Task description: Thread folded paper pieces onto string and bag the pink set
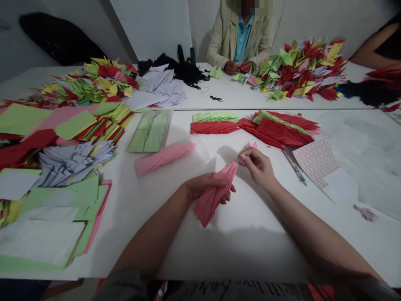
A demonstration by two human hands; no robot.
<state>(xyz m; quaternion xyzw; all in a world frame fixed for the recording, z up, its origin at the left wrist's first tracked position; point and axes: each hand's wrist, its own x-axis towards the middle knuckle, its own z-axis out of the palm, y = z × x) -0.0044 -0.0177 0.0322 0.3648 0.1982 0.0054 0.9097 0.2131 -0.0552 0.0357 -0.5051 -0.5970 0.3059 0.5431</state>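
Note:
My left hand (pixel 205 186) is closed around the middle of a bundle of folded pink paper pieces (pixel 213 196), held just above the white table (pixel 250 234). My right hand (pixel 257 165) pinches the bundle's upper tip, where one pink piece (pixel 252 146) sticks out. Both hands sit near the centre of the table.
Pink folded pieces in a clear bag (pixel 163 156) and green ones (pixel 150 131) lie to the left. Red and green stacks (pixel 275 129), a sticker sheet (pixel 316 161) and a pen (pixel 294 167) lie right. Coloured paper piles (pixel 56 138) fill the left. A person (pixel 241 37) folds paper opposite.

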